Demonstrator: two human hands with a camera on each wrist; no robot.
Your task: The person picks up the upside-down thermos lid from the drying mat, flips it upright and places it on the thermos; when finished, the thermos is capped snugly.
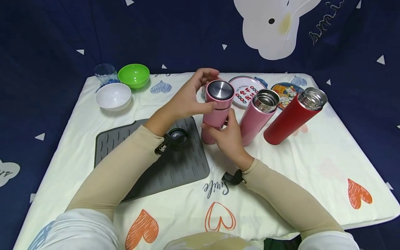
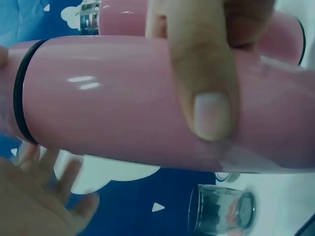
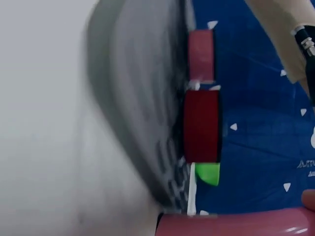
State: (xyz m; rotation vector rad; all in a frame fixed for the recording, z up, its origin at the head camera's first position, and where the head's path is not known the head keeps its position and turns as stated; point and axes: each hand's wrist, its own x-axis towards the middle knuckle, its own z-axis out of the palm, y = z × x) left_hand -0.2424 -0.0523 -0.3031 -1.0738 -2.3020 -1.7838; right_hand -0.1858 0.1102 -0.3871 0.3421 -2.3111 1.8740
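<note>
tan fitted forearm sleeves [image 1: 115, 170], white upper sleeves [image 1: 82, 229]; black wrist cameras [image 1: 232, 178], small silver fitting [image 1: 161, 148].

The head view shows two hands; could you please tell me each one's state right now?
Left hand: open, fingers loosely spread, thumb touching the silver-topped pink lid.
Right hand: closed, holding the pink cylindrical bottle below that lid.

held pink bottle [image 2: 113, 103] cropped in left wrist view, gray mat [image 1: 175, 166] part-hidden

"Smile" [image 1: 216, 188] on white tablecloth [image 1: 312, 166], "smi" [image 1: 325, 23] on navy backdrop [image 1: 187, 31]
</note>
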